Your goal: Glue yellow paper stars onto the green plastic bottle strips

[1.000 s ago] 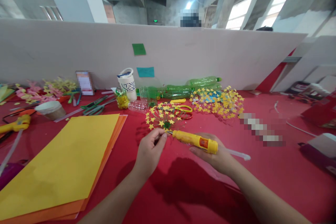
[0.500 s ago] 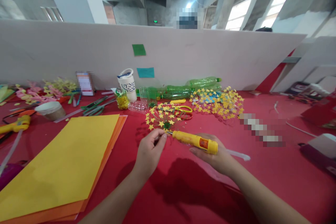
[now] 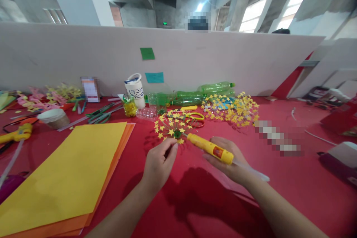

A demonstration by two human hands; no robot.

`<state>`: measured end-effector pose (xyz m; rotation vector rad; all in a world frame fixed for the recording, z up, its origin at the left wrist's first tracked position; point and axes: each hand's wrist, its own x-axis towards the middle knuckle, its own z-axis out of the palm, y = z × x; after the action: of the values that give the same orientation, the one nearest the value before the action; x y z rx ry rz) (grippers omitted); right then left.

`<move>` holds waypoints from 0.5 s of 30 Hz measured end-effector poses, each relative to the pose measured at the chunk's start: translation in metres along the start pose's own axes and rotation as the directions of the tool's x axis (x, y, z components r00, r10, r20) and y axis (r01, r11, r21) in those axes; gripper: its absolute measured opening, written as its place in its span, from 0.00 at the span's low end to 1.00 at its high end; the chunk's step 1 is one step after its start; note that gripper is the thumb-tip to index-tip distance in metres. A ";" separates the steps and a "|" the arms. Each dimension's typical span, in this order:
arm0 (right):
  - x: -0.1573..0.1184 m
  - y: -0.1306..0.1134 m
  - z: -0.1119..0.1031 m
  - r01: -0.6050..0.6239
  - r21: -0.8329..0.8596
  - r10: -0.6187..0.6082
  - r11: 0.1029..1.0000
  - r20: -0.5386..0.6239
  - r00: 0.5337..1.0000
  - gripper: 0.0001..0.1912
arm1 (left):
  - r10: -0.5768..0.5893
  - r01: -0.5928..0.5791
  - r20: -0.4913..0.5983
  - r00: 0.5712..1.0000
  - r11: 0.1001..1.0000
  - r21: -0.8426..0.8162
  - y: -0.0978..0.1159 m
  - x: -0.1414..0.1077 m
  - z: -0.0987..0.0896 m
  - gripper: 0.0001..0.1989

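Note:
My left hand [image 3: 160, 160] is closed in a pinch at the near edge of a star decoration [image 3: 170, 131]. That decoration has yellow paper stars on thin strips spreading from a green centre; what exactly sits between the fingertips is hidden. My right hand [image 3: 230, 161] is wrapped round a yellow glue gun [image 3: 209, 147], its metal nozzle pointing left, close to the green centre. A clear glue stick [image 3: 255, 173] sticks out behind the gun. Just beyond the decoration lie scissors [image 3: 197, 116] with yellow and red handles.
Yellow and orange paper sheets [image 3: 69, 171] cover the left of the red table. Behind stand a white tumbler [image 3: 135, 91], green plastic bottles [image 3: 189, 97] and another star bunch [image 3: 237, 111]. At far left are a paper cup [image 3: 54, 118] and a second glue gun [image 3: 21, 132].
The glue gun's nozzle has drawn away from my left fingertips, slightly right and up toward the green centre. A star now shows by the left fingertips. My left hand has barely moved.

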<state>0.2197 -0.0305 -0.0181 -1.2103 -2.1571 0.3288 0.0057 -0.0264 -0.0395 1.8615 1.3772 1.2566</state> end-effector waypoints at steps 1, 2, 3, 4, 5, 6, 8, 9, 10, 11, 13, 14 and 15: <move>0.001 0.002 -0.003 -0.001 -0.044 -0.001 0.999 -0.036 0.999 0.10 | 0.000 0.000 0.013 1.000 1.000 -0.009 0.001 -0.001 0.000 0.07; 0.002 0.006 -0.006 -0.011 -0.088 0.005 0.996 -0.077 0.997 0.08 | -0.011 0.012 0.033 0.999 0.999 -0.031 0.002 -0.001 0.001 0.07; 0.003 0.011 -0.009 -0.034 -0.132 0.019 0.991 -0.114 0.993 0.06 | -0.030 0.034 0.059 0.998 0.997 -0.062 0.003 -0.002 0.001 0.08; 0.003 0.017 -0.011 -0.060 -0.177 0.037 0.982 -0.131 0.991 0.04 | -0.053 0.062 0.093 0.994 0.993 -0.099 0.005 -0.002 0.002 0.08; 0.004 0.024 -0.012 -0.092 -0.222 0.063 0.971 -0.135 0.989 0.04 | -0.078 0.097 0.133 0.988 0.985 -0.140 0.006 -0.003 0.004 0.09; 0.004 0.032 -0.012 -0.121 -0.263 0.094 0.957 -0.112 0.989 0.04 | -0.105 0.137 0.178 0.978 0.973 -0.184 0.007 -0.003 0.005 0.09; 0.001 0.048 -0.010 -0.144 -0.314 0.155 0.939 0.012 0.988 0.09 | -0.154 0.227 0.267 0.951 0.936 -0.268 0.009 -0.002 0.008 0.09; 0.000 0.055 -0.008 -0.152 -0.324 0.191 0.934 0.091 0.977 0.12 | -0.175 0.270 0.305 0.936 0.914 -0.303 0.009 -0.002 0.009 0.09; -0.002 0.062 -0.006 -0.154 -0.332 0.220 0.931 0.173 0.960 0.14 | -0.194 0.309 0.337 0.921 0.892 -0.331 0.009 -0.002 0.010 0.09; -0.004 0.066 -0.003 -0.159 -0.340 0.247 0.927 0.234 0.940 0.15 | -0.213 0.345 0.362 0.907 0.869 -0.355 0.008 -0.001 0.011 0.09; -0.005 0.068 -0.001 -0.148 -0.343 0.262 0.928 0.317 0.912 0.16 | -0.252 0.419 0.408 0.878 0.817 -0.397 0.007 -0.001 0.013 0.10; -0.005 0.066 -0.001 -0.129 -0.342 0.244 0.931 0.320 0.915 0.17 | -0.270 0.456 0.431 0.861 0.785 -0.420 0.006 -0.001 0.013 0.10; -0.003 0.062 -0.002 -0.101 -0.337 0.208 0.936 0.300 0.931 0.17 | -0.286 0.492 0.454 0.844 0.750 -0.442 0.005 -0.001 0.014 0.09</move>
<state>0.2637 0.0002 -0.0491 -1.6122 -2.4763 0.2750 0.0201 -0.0274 -0.0421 1.2299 0.9980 0.8978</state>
